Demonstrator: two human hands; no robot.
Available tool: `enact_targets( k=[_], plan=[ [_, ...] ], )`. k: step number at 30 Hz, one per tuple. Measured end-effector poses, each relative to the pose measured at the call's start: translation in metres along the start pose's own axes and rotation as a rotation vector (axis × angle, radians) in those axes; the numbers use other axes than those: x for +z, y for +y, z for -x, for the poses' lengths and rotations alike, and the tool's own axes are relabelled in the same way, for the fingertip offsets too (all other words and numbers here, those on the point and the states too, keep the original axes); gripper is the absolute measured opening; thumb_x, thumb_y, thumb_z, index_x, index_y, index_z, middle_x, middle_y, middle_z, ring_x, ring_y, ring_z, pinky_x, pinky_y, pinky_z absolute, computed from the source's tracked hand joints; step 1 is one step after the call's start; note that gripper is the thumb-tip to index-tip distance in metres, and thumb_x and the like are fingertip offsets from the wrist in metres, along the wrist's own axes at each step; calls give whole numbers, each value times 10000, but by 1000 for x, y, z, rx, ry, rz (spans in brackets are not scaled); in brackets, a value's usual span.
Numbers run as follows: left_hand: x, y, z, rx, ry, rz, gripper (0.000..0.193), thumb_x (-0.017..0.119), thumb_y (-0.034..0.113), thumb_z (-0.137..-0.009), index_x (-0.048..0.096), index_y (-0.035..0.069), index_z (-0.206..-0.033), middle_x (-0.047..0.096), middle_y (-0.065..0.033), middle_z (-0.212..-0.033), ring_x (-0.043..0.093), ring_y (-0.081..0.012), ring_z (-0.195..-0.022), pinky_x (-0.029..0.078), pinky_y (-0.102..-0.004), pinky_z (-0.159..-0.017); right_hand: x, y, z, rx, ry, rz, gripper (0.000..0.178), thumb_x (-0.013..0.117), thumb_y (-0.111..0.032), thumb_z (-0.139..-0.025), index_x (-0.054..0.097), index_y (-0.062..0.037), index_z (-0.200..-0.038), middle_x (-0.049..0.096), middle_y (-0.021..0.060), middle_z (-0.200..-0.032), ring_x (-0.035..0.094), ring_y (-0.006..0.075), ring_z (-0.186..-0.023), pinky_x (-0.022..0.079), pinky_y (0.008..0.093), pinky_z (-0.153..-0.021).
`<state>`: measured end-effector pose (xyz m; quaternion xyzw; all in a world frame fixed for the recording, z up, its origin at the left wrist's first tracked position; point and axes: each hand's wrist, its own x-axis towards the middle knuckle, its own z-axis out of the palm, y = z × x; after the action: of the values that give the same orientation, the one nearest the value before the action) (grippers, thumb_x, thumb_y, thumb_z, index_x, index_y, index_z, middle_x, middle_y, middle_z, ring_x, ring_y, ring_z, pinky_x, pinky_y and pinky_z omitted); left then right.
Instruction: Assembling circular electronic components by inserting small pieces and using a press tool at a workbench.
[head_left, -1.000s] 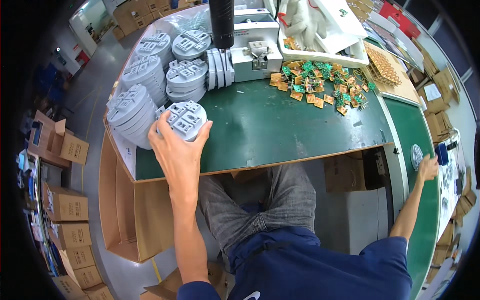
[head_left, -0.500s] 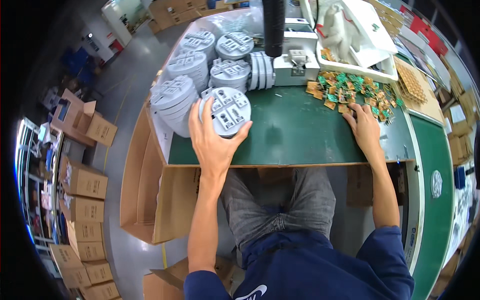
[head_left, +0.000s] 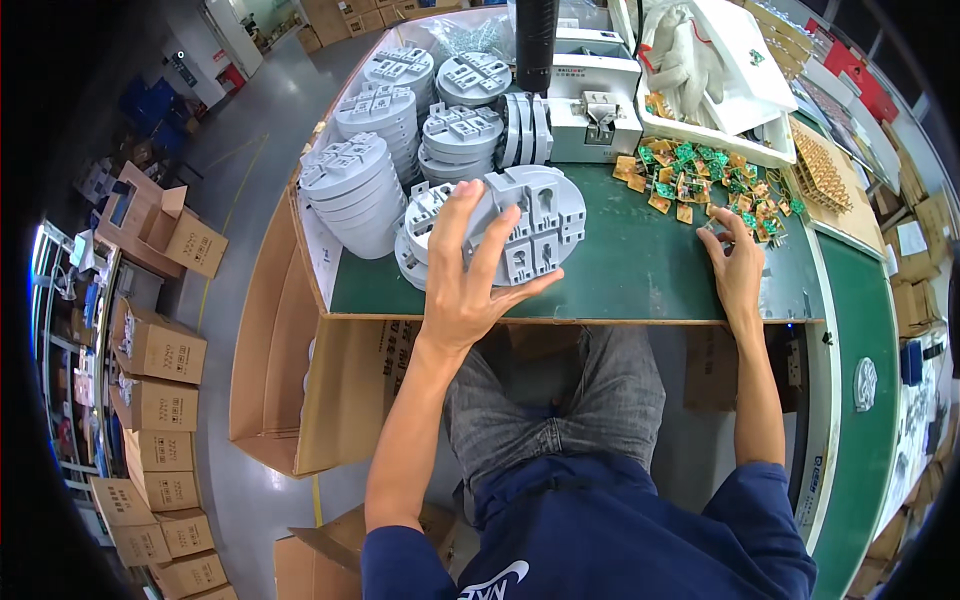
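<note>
My left hand (head_left: 458,305) grips a round grey plastic disc (head_left: 545,228) with slots and raised sockets on its face. The disc is raised and tilted above the bench, my thumb under its lower edge and my fingers at its left side. Another grey disc (head_left: 412,262) lies behind that hand, partly covered by it. My right hand (head_left: 738,268) rests at the near edge of a pile of small orange and green circuit boards (head_left: 690,175). Its thumb and forefinger are bent close together; what sits between them is too small to make out. One orange board (head_left: 685,213) lies beside the fingertips.
Tall stacks of grey discs (head_left: 350,200) fill the bench's left side. A grey-white machine (head_left: 595,130) with a metal fixture stands at the back, a black tube (head_left: 535,50) before it. A white foam box (head_left: 720,140) holds gloves. An open cardboard box (head_left: 270,380) stands left of the bench.
My left hand has moved right and tilted the disc up, uncovering another disc behind it. My right hand has shifted slightly right and back from the orange board.
</note>
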<state>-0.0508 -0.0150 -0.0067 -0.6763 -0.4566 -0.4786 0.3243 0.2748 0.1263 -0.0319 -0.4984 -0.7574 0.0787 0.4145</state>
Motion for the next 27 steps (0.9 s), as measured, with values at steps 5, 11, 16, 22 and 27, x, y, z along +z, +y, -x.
enact_targets(
  k=[5,11,16,22,27],
  plan=[
    [1,3,0,78,-64,56,793,924,334,-702,586,74,-1370,471,-216,-1451,527,-404,-1312,515,-514,-1082,5,-12,5,78,-52,-151,338,767,-84,-900,632,-15,-1202,745,140,-1077,685,171,-775,544,310,-673],
    [-3,10,2,85,-147,65,779,925,319,-703,595,86,-1369,464,-210,-1453,534,-396,-1299,526,-501,-1064,17,-34,9,206,-84,-528,290,699,24,-926,657,-10,-1211,724,102,-1143,672,110,-831,548,252,-753],
    [1,23,9,40,-163,76,766,927,311,-707,599,99,-1366,455,-204,-1451,531,-383,-1293,537,-479,-1044,17,-30,6,290,-231,-524,299,693,53,-916,661,-4,-1208,708,94,-1138,689,104,-836,554,247,-765],
    [15,23,30,69,-104,100,734,920,317,-725,596,124,-1355,441,-199,-1450,524,-373,-1298,548,-463,-1037,16,-33,9,294,-200,-551,331,716,54,-899,667,-13,-1219,701,62,-1095,701,106,-884,550,237,-780],
    [17,26,41,53,-61,94,751,921,350,-727,573,143,-1360,426,-202,-1456,519,-373,-1314,560,-453,-1032,16,-37,9,247,-193,-478,320,731,43,-894,674,-13,-1204,706,53,-1073,702,103,-909,549,234,-795]
  ],
)
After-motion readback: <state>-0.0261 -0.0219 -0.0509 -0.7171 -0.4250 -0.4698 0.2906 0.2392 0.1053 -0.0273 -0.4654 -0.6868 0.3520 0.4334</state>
